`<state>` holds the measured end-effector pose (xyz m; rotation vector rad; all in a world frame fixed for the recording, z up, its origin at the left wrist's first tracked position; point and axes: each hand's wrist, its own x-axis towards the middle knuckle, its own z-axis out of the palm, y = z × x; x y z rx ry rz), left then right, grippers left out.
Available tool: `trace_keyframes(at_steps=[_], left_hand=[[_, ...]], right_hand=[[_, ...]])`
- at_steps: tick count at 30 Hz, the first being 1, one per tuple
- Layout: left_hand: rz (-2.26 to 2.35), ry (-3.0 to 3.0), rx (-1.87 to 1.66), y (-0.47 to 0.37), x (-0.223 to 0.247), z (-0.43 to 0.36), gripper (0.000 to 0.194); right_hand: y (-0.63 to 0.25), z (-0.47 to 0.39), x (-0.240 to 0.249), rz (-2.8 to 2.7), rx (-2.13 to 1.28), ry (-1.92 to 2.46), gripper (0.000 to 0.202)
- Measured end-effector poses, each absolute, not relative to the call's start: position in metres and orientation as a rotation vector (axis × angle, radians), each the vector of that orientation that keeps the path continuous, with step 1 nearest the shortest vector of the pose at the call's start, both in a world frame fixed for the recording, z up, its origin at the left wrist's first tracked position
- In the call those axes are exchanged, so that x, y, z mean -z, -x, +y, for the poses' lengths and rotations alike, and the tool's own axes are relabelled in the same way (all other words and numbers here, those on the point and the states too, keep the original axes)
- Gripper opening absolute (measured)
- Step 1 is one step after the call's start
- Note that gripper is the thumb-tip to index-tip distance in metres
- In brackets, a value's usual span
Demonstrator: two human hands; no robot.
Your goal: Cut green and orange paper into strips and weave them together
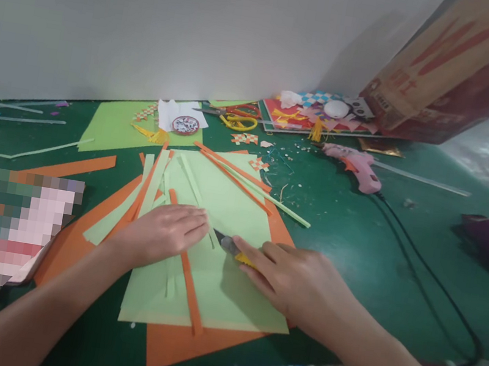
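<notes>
My right hand [292, 277] is closed around a utility knife [229, 244] with a yellow body and a dark blade, which points left towards my other hand. Its tip is beside a thin pale green paper strip [191, 181]. My left hand [172, 230] lies flat, fingers stretched together, pressing on that strip and the paper below; its fingertips cover part of the strip. Under both hands is a pale green sheet [243, 306], on top of an orange sheet [172, 348]. An orange strip [190, 292] runs out from beneath my left hand towards me.
More orange and green strips lie around the sheets. A phone [27, 235] with a pixelated screen is at left. Scissors [238, 121], a yellow tassel [150, 134] and woven paper pieces sit behind. To the right are a pink glue gun [358, 167], its cord [426, 267] and a paper bag [466, 70].
</notes>
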<state>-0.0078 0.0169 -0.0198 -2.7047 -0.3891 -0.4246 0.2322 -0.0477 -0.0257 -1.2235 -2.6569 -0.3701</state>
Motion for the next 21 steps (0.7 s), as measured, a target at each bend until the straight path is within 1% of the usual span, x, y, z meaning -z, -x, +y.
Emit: trace_keyframes(at_steps=[13,21], left_hand=[[-0.431,2.778,0.450,0.010,0.024,0.017,0.023],[-0.446,2.762,0.493,0.009,0.024,0.017,0.027]], right_hand=[[-0.229,-0.041,0.025,-2.670,0.397,1.251,0.031],[-0.228,-0.033,0.027,-2.659,0.409,1.262,0.032]])
